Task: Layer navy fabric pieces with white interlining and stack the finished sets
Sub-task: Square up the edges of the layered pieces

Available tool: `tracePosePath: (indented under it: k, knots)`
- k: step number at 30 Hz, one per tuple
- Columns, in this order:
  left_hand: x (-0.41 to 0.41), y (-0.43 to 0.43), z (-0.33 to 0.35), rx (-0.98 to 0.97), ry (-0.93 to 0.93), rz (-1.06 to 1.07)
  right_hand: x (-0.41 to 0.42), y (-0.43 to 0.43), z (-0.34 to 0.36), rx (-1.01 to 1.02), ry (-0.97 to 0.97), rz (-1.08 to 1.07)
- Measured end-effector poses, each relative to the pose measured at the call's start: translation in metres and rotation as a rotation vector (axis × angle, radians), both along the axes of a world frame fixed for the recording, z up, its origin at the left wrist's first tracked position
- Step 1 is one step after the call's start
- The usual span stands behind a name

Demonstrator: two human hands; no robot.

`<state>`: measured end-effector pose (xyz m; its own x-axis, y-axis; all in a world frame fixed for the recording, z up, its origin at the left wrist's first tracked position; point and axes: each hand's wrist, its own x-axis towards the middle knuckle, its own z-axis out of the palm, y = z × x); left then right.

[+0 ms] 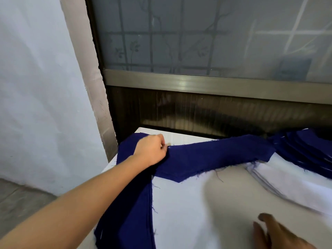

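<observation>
Your navy piece (pixel 206 155) lies angled across the white surface (pixel 188 212), its far end reaching toward the fanned navy stack (pixel 309 150) at right. Your left hand (pixel 152 150) is closed, pinching its upper edge near the bend. Keep that pinch light and square the frayed edges before letting go. Your right hand (pixel 280 234) hovers open and empty, below the white interlining pile (pixel 287 182); use it to smooth the layer flat.
</observation>
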<state>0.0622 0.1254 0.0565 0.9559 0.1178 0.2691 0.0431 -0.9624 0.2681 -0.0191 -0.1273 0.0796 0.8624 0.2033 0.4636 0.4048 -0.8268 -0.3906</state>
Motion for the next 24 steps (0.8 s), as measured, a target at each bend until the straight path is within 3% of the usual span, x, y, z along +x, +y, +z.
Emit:
tracePosePath:
  k: [1, 2, 4, 6, 9, 15, 24]
  knots:
    - [-0.007, -0.012, -0.003, 0.026, 0.021, 0.004, -0.012, -0.060, -0.018, -0.053, 0.116, -0.116]
    - [-0.013, -0.021, -0.008, 0.056, 0.026, 0.019, -0.011, -0.106, -0.063, -0.081, 0.031, -0.278]
    - [-0.022, -0.037, -0.016, 0.107, 0.006, 0.083, -0.029, -0.164, -0.082, -0.059, -0.085, -0.392]
    - [-0.025, -0.045, -0.018, 0.145, 0.006, 0.159, -0.028, -0.185, -0.082, -0.160, -0.018, -0.473]
    - [-0.025, -0.054, -0.015, 0.161, 0.067, 0.232, -0.029, -0.210, -0.092, -0.143, 0.124, -0.486]
    - [-0.023, -0.063, -0.009, 0.232, 0.198, 0.242, -0.046, -0.194, -0.069, -0.257, 0.170, -0.448]
    - [-0.045, -0.052, -0.012, 0.130, 0.098, 0.355, -0.051, -0.198, -0.068, -0.279, 0.222, -0.382]
